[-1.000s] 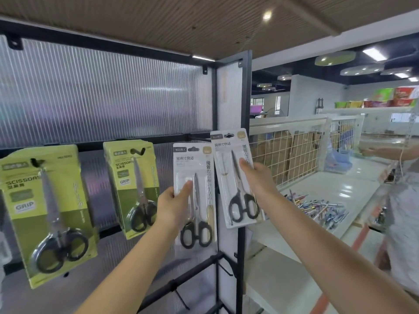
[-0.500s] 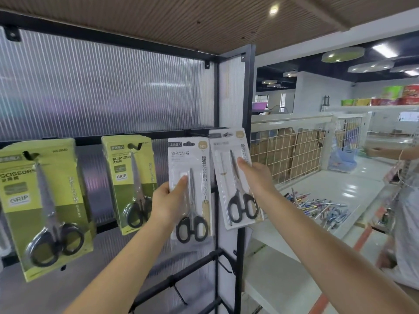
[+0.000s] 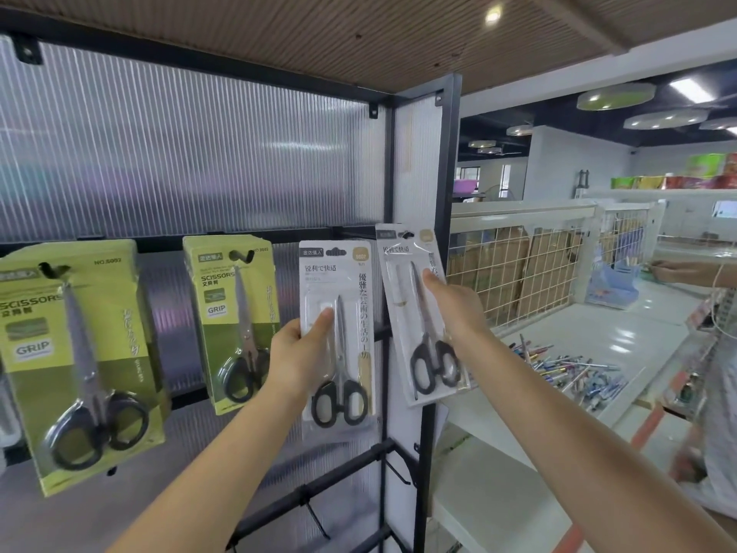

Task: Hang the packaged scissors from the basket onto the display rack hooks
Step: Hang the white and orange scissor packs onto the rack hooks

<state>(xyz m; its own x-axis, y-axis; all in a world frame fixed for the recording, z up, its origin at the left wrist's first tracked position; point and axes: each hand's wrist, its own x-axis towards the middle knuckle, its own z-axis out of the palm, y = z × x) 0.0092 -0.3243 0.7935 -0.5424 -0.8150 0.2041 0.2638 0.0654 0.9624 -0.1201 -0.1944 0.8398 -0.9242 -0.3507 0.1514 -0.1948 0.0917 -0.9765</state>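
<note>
My left hand (image 3: 297, 355) grips a white pack of black-handled scissors (image 3: 339, 337), held upright against the ribbed back panel of the rack. My right hand (image 3: 454, 309) holds a second white scissors pack (image 3: 418, 317), tilted a little, its top hole up at the black rail near the rack's right post. Whether that pack is on a hook I cannot tell. Two stacks of green scissors packs hang from hooks to the left: a near one (image 3: 79, 361) and a farther one (image 3: 235, 325). The basket is out of view.
Bare black hooks (image 3: 315, 516) stick out of a lower rail under my hands. The black rack post (image 3: 438, 241) stands right of the packs. Beyond it a white counter holds a heap of pens (image 3: 574, 369) and wire bins. Another person's hand (image 3: 674, 269) works at far right.
Both packs have risen slightly toward the rail, and the view has shifted a little to the left. My grips are unchanged.
</note>
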